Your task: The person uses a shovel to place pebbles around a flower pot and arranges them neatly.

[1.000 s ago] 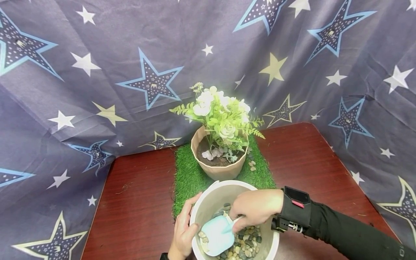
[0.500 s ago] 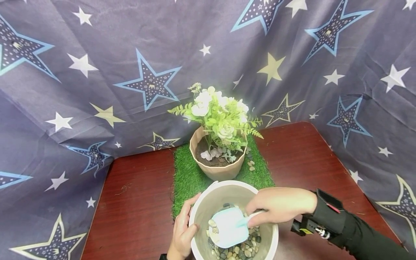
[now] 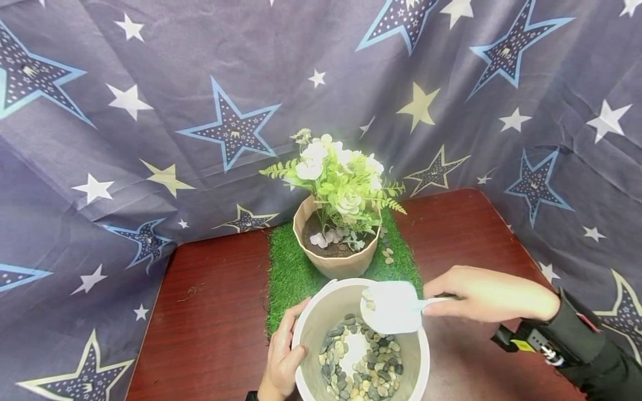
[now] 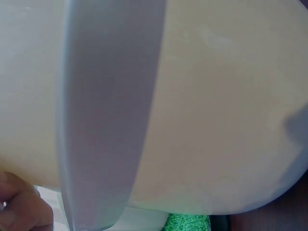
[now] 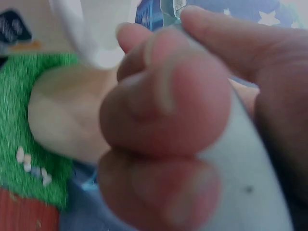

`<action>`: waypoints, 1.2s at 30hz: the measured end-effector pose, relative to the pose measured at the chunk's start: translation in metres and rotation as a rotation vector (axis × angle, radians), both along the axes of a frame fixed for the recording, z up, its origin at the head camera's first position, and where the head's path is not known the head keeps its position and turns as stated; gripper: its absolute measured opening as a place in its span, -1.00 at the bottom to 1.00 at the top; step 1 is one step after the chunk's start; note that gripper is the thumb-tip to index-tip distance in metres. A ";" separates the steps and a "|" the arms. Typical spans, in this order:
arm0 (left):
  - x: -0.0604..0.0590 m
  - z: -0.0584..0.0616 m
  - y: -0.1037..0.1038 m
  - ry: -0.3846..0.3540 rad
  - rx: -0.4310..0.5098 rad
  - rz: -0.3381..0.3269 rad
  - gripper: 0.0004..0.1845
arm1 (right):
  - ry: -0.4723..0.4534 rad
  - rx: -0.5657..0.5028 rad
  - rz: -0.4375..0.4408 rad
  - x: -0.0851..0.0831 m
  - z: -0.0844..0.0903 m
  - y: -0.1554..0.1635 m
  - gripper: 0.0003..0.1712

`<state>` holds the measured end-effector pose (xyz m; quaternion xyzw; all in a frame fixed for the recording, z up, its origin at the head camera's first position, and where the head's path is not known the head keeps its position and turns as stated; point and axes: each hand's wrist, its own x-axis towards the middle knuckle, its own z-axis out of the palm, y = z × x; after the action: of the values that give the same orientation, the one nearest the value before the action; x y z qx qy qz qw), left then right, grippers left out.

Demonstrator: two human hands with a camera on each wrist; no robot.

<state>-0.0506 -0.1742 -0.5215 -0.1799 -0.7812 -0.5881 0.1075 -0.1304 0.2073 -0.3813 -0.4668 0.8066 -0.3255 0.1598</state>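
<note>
Pinching the thin handle of a pale blue scoop (image 3: 393,306) in my right hand (image 3: 481,299), I hold its shovel-shaped blade with a few pebbles on it over the far rim of the round white bucket (image 3: 306,326). My left hand (image 3: 283,356) curls round the bucket's near-left rim. Inside lie smooth grey, tan and white pebbles (image 3: 358,362); beyond, on a square of fake grass (image 3: 291,273), a faceted beige pot (image 3: 335,262) holds dark soil and white flowers.

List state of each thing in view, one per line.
bucket: upright, part-filled with pebbles, gripped at rim by left hand
scoop: lifted over bucket, a few pebbles in it, held by right hand
flower pot: upright on grass mat, planted
loose pebbles: lying on mat
</note>
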 end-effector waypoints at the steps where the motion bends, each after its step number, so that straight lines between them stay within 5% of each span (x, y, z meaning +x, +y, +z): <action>1: 0.000 0.000 0.000 -0.005 0.002 -0.003 -0.11 | 0.003 -0.002 -0.018 -0.001 0.000 0.004 -0.82; 8: 0.001 0.003 0.001 -0.034 0.017 -0.013 -0.09 | -0.165 0.065 -0.180 -0.008 -0.008 0.027 -0.77; 15: 0.002 0.003 0.003 -0.051 0.018 -0.011 -0.10 | -0.132 0.103 -0.313 -0.016 -0.032 0.044 -0.70; 22: 0.001 0.001 0.000 -0.022 0.001 -0.014 -0.11 | -0.140 0.112 -0.427 -0.029 -0.086 0.052 -0.66; 28: -0.001 0.001 0.000 -0.001 0.002 -0.024 -0.11 | -0.074 0.115 -0.432 -0.034 -0.142 0.039 -0.60; 36: 0.000 0.001 -0.001 -0.021 0.006 -0.026 -0.10 | -0.125 0.190 -0.469 -0.040 -0.157 0.020 -0.56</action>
<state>-0.0502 -0.1748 -0.5203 -0.1833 -0.7782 -0.5935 0.0920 -0.1704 0.2274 -0.5387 -0.2287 0.9084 -0.3046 0.1726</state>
